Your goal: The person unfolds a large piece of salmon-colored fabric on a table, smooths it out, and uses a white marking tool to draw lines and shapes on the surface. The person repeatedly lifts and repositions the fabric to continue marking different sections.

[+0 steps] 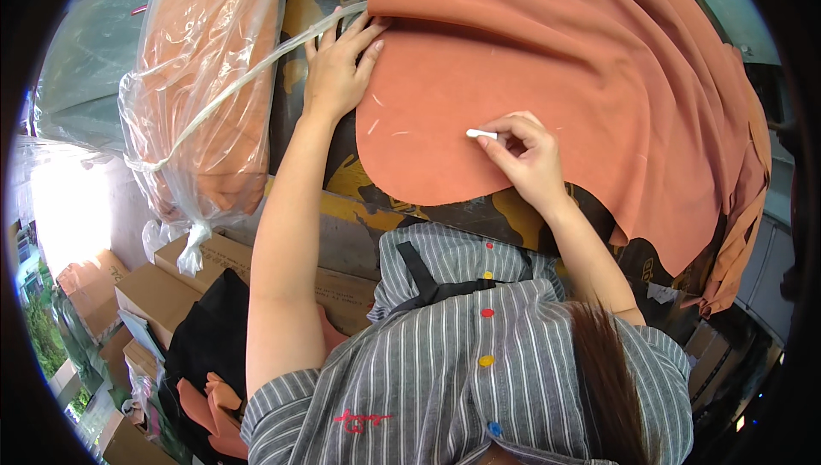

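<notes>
A large piece of orange-pink leather point(445, 80) lies over the work surface, its far part folded and rippled. Several short white marks show on its left part. My left hand point(340, 63) rests at the leather's left edge near the fold, fingers spread out. Between the thumb and fingers of my right hand point(526, 148) is a small white piece of chalk point(481, 134), its tip just over or on the leather; contact I cannot make out.
Clear plastic wraps a rolled orange bundle point(205, 80) on the left, tied with a pale strap point(256, 71). The dark, yellow-patterned table cover point(479, 213) shows under the leather. Cardboard boxes point(158, 294) and black cloth point(205, 328) lie lower left. Orange strips hang at the right point(740, 242).
</notes>
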Motion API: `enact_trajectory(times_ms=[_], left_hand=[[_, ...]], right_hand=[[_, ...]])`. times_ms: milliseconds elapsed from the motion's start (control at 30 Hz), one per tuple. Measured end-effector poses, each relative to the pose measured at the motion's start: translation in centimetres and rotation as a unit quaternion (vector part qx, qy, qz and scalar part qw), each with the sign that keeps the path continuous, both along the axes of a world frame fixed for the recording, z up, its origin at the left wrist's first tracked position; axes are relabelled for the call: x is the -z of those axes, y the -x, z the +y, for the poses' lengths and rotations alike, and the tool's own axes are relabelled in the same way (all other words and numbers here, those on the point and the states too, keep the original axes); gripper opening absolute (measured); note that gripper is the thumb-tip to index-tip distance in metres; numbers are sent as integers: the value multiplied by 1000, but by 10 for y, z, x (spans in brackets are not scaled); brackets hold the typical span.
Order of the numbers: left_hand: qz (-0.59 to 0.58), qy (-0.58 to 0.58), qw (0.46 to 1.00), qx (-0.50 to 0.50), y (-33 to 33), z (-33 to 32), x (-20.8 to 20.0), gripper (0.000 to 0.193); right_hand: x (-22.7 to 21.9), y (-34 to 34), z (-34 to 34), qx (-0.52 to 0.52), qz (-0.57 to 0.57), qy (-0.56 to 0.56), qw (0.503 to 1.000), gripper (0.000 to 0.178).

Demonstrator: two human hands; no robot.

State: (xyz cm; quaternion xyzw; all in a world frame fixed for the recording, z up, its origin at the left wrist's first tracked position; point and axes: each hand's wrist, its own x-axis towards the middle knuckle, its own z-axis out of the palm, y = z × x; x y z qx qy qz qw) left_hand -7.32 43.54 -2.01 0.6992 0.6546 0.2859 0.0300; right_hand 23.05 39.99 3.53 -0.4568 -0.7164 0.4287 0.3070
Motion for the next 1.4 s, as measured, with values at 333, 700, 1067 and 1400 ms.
enact_trajectory(times_ms=[333,700,1067,1400], left_hand=[[19,7,1000,3,3,0,2,36],[-78,-27,997,11,-1,-6,-6,31],[-27,146,987,-60,-30,-153,-33,59],[-43,139,988,-50,-29,-154,-29,61]], right_hand=[[3,26,-5,-72,-73,-171,980,8],[4,50,-52,-169,-2,-79,983,10],[16,75,-57,-110,-31,-196,974,11],[-12,-41,-65,136,-157,-106,973,11]])
